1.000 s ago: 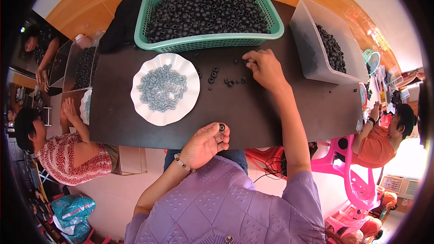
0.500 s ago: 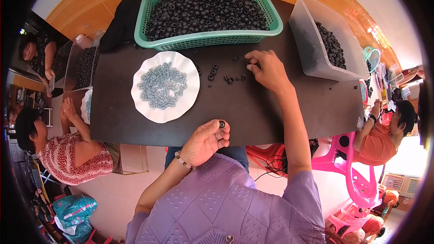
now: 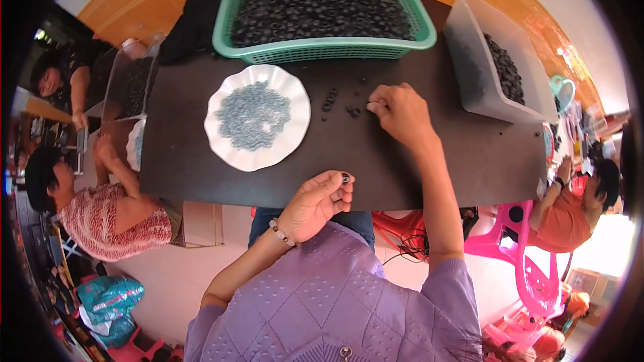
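Observation:
My left hand (image 3: 315,205) is by the table's near edge, palm up, with a small black ring-shaped piece (image 3: 345,178) pinched between thumb and forefinger; the hole of the piece faces up. Over the table, to the right, my right hand (image 3: 406,115) has its fingertips drawn together in a pinch. Whatever is between them, if anything, is too small to make out. Just left of those fingertips lie several loose black pieces (image 3: 353,112) and a short row of black rings (image 3: 329,99). Many small pale blue-grey pieces (image 3: 255,112) are spread on a white scalloped plate (image 3: 216,127).
A green basket (image 3: 322,51) heaped with black pieces stands at the back of the dark table (image 3: 188,161). At the right is a translucent bin (image 3: 463,77), partly filled with black pieces. Other people sit at both sides, near a pink chair (image 3: 516,255).
My right hand's fingers have closed from spread to a pinch, close to the loose pieces. My left hand still holds the black piece. The whole view has shifted slightly.

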The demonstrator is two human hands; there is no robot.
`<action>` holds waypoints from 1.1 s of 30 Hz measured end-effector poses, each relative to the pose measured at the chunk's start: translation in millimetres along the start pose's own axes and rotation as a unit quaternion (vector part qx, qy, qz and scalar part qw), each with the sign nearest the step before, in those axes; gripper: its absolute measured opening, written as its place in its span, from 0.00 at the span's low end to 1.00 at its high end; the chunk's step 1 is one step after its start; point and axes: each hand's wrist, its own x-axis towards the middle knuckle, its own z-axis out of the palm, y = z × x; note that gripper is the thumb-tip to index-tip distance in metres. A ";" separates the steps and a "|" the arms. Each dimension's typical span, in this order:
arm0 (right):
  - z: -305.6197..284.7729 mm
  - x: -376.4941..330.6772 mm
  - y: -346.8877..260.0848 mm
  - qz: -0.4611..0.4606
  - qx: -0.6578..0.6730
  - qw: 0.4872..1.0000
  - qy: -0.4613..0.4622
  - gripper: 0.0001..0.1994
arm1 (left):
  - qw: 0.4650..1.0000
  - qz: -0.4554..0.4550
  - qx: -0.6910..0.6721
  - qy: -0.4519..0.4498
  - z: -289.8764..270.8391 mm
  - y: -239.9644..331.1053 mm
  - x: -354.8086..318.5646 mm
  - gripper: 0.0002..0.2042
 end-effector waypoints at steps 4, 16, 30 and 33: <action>-6.2 -0.1 -2.2 -0.011 0.010 1.000 0.023 0.05 | 1.000 -0.014 -0.013 0.008 -0.7 0.1 -1.1 0.11; -19.1 -6.5 -7.8 0.088 0.166 0.982 0.011 0.07 | 1.000 0.019 0.000 0.016 10.7 8.5 -1.9 0.13; -9.9 -97.6 -57.2 0.139 0.720 0.679 0.020 0.10 | 0.999 0.037 0.021 0.030 32.0 18.8 -9.5 0.11; -5.7 -104.6 -60.7 0.145 0.728 0.669 0.039 0.10 | 0.998 0.037 0.039 0.027 31.6 14.6 -10.2 0.11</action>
